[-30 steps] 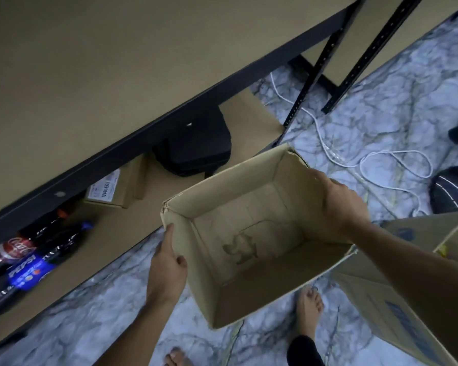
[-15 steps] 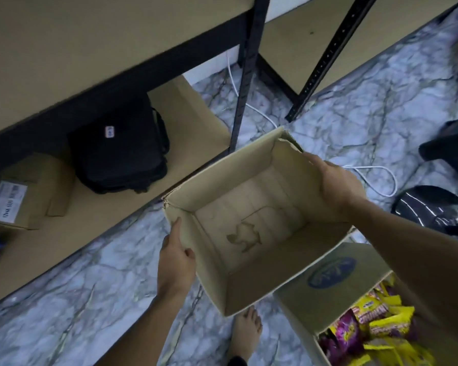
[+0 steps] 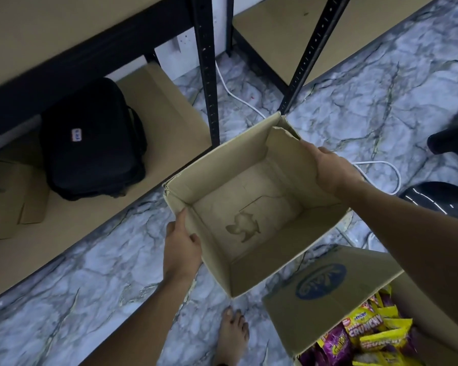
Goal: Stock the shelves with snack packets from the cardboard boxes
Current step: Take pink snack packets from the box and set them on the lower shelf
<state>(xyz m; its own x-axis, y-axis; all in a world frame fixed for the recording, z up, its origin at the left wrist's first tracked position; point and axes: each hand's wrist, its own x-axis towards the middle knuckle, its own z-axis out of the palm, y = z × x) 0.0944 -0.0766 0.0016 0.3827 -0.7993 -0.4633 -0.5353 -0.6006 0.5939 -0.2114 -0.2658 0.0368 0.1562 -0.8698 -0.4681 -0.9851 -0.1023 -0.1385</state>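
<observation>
An empty cardboard box (image 3: pixel 251 204), open at the top with a dark stain on its floor, is held above the marble floor. My left hand (image 3: pixel 181 247) grips its near left wall, thumb along the edge. My right hand (image 3: pixel 333 171) grips the far right wall with fingers over the rim. A second cardboard box (image 3: pixel 325 289) at the lower right holds several yellow and purple snack packets (image 3: pixel 365 336). The brown low shelf (image 3: pixel 72 233) of the black metal rack runs along the left.
A black bag (image 3: pixel 93 140) and a small cardboard carton (image 3: pixel 11 196) sit on the low shelf. Black rack uprights (image 3: pixel 208 75) stand behind the box. A white cable (image 3: pixel 376 167) trails over the floor. A dark round object (image 3: pixel 439 198) lies at the right. My bare foot (image 3: pixel 233 336) is below the box.
The view has swung right: the soda bottles left the frame, and the box of snack packets came into view. Both hands keep their hold on the empty box.
</observation>
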